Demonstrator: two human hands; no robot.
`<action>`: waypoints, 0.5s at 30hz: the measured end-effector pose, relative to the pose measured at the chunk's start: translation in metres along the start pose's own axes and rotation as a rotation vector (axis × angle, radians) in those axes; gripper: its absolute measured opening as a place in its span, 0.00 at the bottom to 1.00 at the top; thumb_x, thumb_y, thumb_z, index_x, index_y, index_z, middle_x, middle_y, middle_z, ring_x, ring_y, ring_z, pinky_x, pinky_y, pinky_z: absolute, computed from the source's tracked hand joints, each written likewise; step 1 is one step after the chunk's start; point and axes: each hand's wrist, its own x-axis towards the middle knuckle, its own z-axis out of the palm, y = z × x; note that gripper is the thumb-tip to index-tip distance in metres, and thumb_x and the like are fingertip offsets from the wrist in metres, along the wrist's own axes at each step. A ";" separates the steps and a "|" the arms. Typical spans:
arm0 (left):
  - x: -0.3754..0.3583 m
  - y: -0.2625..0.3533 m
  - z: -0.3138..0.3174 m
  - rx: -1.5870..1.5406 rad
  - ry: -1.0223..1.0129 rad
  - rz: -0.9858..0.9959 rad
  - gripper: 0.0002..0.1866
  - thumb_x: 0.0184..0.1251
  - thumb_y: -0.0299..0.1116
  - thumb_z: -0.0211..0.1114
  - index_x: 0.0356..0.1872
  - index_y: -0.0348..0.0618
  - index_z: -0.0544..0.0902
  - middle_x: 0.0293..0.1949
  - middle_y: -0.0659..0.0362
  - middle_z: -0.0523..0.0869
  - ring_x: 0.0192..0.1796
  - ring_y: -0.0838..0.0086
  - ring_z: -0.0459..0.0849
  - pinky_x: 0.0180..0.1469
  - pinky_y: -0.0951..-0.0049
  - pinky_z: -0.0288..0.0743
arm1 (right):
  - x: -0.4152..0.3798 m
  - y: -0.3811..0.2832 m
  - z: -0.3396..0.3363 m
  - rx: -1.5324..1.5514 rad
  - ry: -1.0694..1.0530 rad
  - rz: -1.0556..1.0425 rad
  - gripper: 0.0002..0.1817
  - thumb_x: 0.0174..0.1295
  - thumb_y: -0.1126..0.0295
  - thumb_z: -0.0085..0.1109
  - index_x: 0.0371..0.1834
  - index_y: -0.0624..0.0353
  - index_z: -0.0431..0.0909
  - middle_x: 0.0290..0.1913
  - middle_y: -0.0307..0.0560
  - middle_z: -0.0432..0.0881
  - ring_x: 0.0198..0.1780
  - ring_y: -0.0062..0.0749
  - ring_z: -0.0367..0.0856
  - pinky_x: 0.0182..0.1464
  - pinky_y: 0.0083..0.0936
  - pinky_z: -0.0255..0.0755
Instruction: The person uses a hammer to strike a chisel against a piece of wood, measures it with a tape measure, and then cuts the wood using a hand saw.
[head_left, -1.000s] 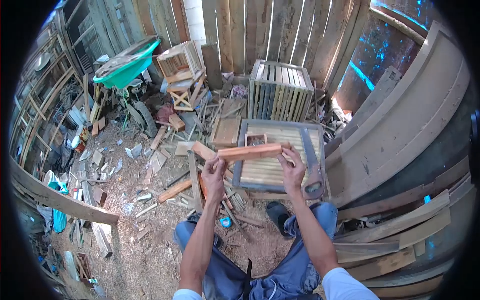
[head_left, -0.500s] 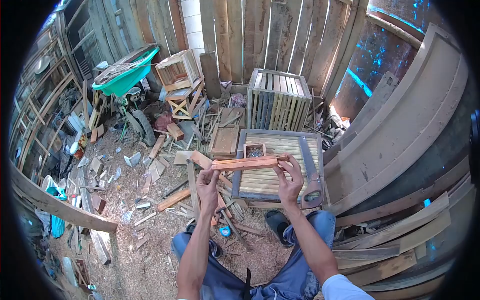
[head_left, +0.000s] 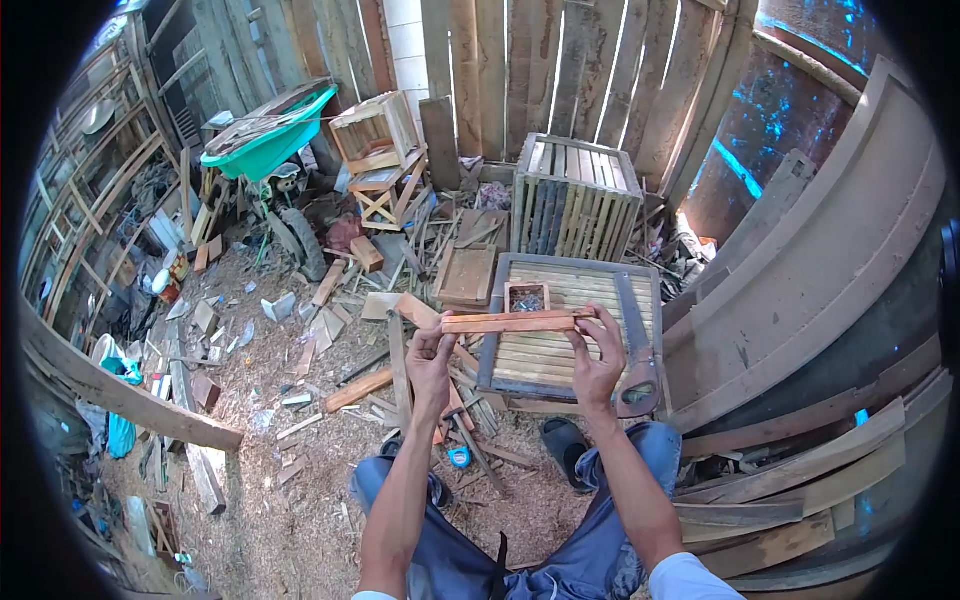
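Observation:
A short reddish wood strip point(head_left: 510, 323) is held level in front of me, pinched at both ends; a lengthwise line along it looks like two pieces laid together. My left hand point(head_left: 432, 368) grips its left end between thumb and fingers. At the right end, my right hand point(head_left: 598, 362) closes on it the same way. Beyond the strip stands a low slatted table point(head_left: 530, 375) with a dark frame. On it lie a small wooden box point(head_left: 527, 298) of what look like nails and a handsaw point(head_left: 636, 350) along the right side.
On the shavings-covered floor lie a hammer point(head_left: 475, 450), a blue tape measure point(head_left: 459, 457) and many wood offcuts. A slatted crate point(head_left: 578, 195) stands behind the table. A green wheelbarrow point(head_left: 270, 140) is at back left; long boards point(head_left: 800, 500) lie stacked on the right.
The view has shifted slightly, so the surroundings appear farther right and the hands a little too. Both hands keep hold of the wood strip, which is now closer to level.

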 end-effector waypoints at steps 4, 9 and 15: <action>0.000 0.003 0.000 0.005 -0.019 -0.019 0.07 0.65 0.20 0.62 0.41 0.41 0.76 0.59 0.49 0.77 0.62 0.70 0.75 0.61 0.73 0.73 | 0.001 -0.001 0.002 0.134 -0.003 0.137 0.08 0.55 0.78 0.66 0.38 0.64 0.81 0.54 0.51 0.79 0.54 0.35 0.79 0.49 0.27 0.76; 0.001 0.008 0.000 0.062 -0.054 0.030 0.11 0.64 0.18 0.61 0.45 0.41 0.74 0.58 0.49 0.78 0.61 0.71 0.76 0.59 0.74 0.74 | -0.003 0.008 0.008 0.336 0.002 0.287 0.18 0.55 0.84 0.62 0.46 0.61 0.67 0.58 0.51 0.75 0.58 0.33 0.75 0.49 0.23 0.79; 0.000 0.021 0.005 0.036 -0.031 0.033 0.18 0.63 0.18 0.62 0.52 0.40 0.70 0.55 0.51 0.79 0.57 0.72 0.77 0.58 0.74 0.75 | -0.004 0.003 0.011 0.339 -0.031 0.425 0.22 0.56 0.86 0.60 0.49 0.60 0.62 0.59 0.53 0.73 0.60 0.32 0.73 0.52 0.24 0.75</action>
